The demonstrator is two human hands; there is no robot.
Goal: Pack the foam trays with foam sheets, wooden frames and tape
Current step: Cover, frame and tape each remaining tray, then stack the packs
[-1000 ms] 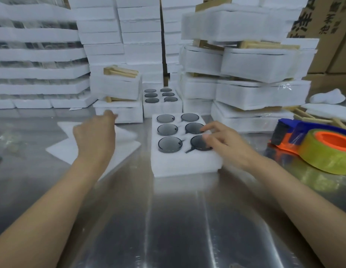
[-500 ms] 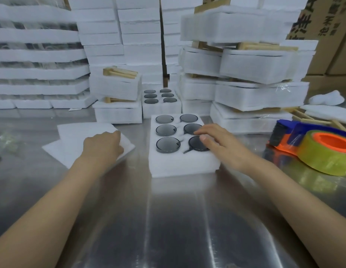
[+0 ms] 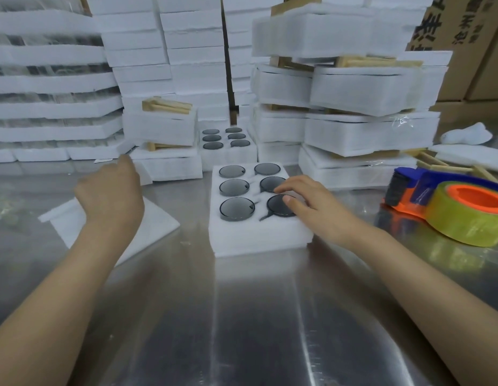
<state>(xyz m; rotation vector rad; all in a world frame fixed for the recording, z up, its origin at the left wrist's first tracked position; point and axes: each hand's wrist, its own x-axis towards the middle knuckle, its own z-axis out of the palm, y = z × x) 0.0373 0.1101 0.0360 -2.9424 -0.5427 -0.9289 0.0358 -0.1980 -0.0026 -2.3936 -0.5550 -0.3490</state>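
Head view: finished packs (image 3: 373,135), wrapped in foam with wooden frames between, are stacked at the rear of the table (image 3: 242,316); those are judged done. One foam tray (image 3: 259,238) at centre, six dark discs seated in its pockets, is uncovered, unframed and untaped. Loose foam sheets (image 3: 158,227) lie to its left. The tape dispenser (image 3: 451,207) stands untouched at right. The left hand (image 3: 111,193) is raised over the sheets, clenched; whether a sheet is gripped cannot be told. The right hand (image 3: 311,204) rests released on the tray.
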